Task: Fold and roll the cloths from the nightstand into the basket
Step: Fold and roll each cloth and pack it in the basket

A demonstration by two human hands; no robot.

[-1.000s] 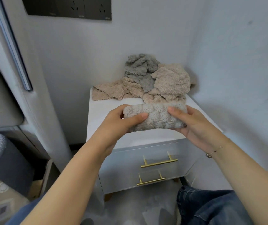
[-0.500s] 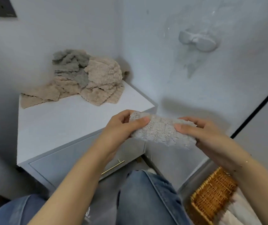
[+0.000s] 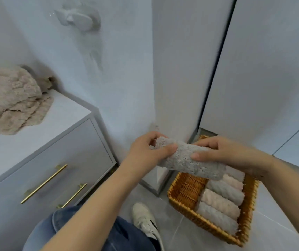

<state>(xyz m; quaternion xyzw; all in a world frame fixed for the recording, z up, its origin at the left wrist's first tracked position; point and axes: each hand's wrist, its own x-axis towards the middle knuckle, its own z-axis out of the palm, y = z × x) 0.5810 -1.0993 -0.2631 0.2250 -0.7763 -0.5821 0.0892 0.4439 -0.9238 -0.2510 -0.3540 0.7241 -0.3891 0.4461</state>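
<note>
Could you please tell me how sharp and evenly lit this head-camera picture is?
Head view: soft, even light, no glare; wide-angle bending of the wardrobe edge; slight blur on the rolled cloth, sharper weave on the basket.

A: What sort of room is it?

B: A pale one. The walls [image 3: 123,73] are light blue-grey, and a white fixture [image 3: 78,18] is mounted high on the wall, with a soft shadow falling below it.

A: And the furniture?

B: A white nightstand [image 3: 83,142] stands in the corner at the left, its two drawers fitted with slim brass handles [image 3: 43,183]. At the right rise tall pale wardrobe doors [image 3: 264,73] with a dark gap between two panels.

A: The floor?

B: Grey tiles [image 3: 177,230] with thin pale joints. The light is even and diffuse, without hard shadows.
</note>
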